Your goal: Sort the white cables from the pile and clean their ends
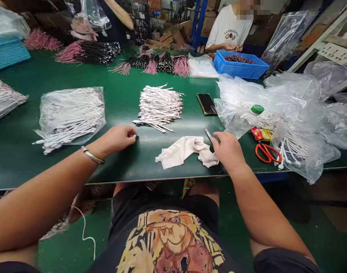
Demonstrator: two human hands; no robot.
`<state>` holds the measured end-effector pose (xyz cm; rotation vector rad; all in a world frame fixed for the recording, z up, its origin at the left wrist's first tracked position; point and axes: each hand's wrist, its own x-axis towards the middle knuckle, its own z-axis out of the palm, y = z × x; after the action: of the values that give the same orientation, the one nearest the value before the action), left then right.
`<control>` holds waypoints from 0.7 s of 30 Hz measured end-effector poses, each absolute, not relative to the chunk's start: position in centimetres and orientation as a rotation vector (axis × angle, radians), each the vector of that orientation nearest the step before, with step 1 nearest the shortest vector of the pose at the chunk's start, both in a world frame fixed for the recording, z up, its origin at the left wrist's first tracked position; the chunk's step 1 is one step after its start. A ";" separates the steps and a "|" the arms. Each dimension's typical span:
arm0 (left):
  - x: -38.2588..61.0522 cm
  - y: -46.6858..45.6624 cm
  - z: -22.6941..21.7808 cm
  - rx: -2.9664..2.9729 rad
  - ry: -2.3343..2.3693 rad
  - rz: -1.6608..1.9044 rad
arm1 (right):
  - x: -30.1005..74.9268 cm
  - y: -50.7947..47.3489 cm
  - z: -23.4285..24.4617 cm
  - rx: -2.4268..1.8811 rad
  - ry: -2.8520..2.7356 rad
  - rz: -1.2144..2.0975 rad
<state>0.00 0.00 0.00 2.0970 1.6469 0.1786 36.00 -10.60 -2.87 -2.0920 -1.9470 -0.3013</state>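
A worker's right hand [228, 150] clamps its fingers on a metal tool [208, 134] beside a cloth [176, 152]; the left hand [118, 139], fingers together, rests near white cables [160, 105].

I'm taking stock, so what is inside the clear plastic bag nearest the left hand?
Thin white cables lie in the clear plastic bag, some sticking out at its near side. The top layer hides whatever lies beneath.

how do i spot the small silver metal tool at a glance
On the green table, find the black rectangular phone right of the loose white cable pile. Just below that phone, the person's right hand holds the small silver metal tool, shiny and narrow, unlike the crumpled off-white cloth beside it.
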 end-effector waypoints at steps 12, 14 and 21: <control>3.7 -8.3 1.1 1.271 1.014 0.501 | 37.2 -9.1 -4.2 -2.226 -2.075 -0.174; 3.7 -8.8 1.1 1.220 1.010 0.501 | 37.3 -9.0 -4.4 -2.226 -2.014 -0.130; 3.7 -9.3 0.3 1.043 0.948 0.502 | 38.0 -9.9 -6.2 -2.051 -1.893 -0.184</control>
<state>3.74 -9.29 0.31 1.0430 0.9477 0.5024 37.98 -9.86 -6.16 -2.0508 -1.8930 -0.1840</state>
